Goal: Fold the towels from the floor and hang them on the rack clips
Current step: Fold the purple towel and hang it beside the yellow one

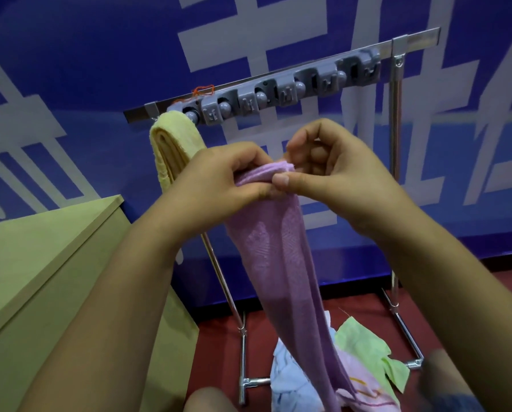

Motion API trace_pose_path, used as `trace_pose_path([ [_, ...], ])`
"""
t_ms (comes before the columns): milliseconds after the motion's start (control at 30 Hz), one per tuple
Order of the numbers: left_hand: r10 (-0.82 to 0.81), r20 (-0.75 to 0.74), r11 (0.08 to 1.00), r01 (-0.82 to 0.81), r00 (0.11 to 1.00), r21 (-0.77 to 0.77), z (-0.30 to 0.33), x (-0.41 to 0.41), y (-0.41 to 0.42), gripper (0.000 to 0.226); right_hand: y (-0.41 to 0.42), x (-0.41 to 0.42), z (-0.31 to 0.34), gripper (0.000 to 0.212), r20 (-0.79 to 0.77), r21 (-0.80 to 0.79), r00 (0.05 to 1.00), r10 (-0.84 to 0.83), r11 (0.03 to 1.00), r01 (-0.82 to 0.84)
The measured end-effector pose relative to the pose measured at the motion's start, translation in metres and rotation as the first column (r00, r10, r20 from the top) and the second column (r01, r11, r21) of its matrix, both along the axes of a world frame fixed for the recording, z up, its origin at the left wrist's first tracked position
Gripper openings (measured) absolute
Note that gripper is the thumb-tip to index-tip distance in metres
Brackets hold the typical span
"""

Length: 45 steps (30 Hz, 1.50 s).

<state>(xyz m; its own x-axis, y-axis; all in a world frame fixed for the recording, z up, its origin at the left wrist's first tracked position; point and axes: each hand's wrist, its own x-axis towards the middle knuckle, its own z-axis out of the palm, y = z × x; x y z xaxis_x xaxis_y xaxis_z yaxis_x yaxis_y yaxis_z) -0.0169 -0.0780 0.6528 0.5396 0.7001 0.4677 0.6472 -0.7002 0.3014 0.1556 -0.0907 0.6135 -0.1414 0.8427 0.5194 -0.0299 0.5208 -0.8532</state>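
— Where are the arms?
— Both reach forward and up from the bottom corners, forearms bare, wrists drawn close together.
— The left hand (219, 176)?
— Fingers curled, thumb on top, pinching the folded end of a purple towel (281, 248).
— And the right hand (335, 173)?
— Thumb pressed to that same fold, the other fingers bent behind it.

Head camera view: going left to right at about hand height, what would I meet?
Beige cabinet → yellow towel hanging at the clip strip's end → left hand → folded top of the purple towel → right hand → rack's right upright post.
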Motion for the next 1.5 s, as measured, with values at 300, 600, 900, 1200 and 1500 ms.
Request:
trace_pose_path([
  [300, -0.051, 0.002, 0.998, 0.051, 0.999, -0.02, 0.006, 0.009, 0.009, 0.043, -0.005, 0.011, -0.001, 0.036, 0.001, 0.083, 0.998, -0.059, 0.995, 0.059],
  [600, -0.066, -0.012, 0.994, 0.064, 0.998, -0.089, 0.015, 0.007, 0.005, 0.029, 0.0, 0.006, -0.002, 0.04, -0.005, 0.149, 0.988, -0.155, 0.977, 0.154],
  [900, -0.13, 0.147, 0.989, 0.139, 0.981, -0.047, 0.009, 0.0, 0.013, 0.02, 0.008, 0.009, -0.017, 0.028, -0.206, 0.054, 0.977, 0.062, 0.997, -0.052],
  [1200, -0.185, 0.236, 0.971, 0.214, 0.954, -0.104, 0.009, -0.005, 0.022, 0.012, 0.007, -0.002, -0.153, 0.033, -0.052, -0.238, 0.998, -0.025, 0.971, 0.012],
  [1500, -0.213, 0.305, 0.954, 0.265, 0.928, -0.142, 0.011, -0.012, 0.028, 0.008, 0.01, 0.004, -0.151, 0.042, 0.054, -0.128, 0.959, -0.278, 0.951, 0.282],
])
